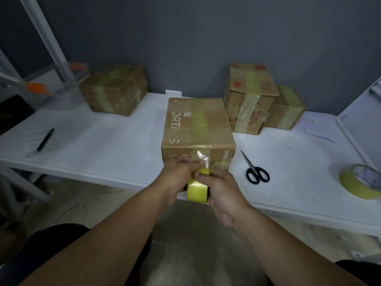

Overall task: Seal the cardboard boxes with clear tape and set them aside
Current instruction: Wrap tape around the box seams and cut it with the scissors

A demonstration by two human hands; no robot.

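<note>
A cardboard box with a strip of tape down its top stands at the front middle of the white table. Just in front of its near face, both hands hold a yellowish tape roll. My right hand grips the roll from the right, thumb on top. My left hand holds it from the left, fingers curled at the loose, crinkled tape end, which reaches up to the box's front face.
Black scissors lie right of the box. A second tape roll sits at the far right. Taped boxes stand at back left and stacked at back right. A black pen lies left.
</note>
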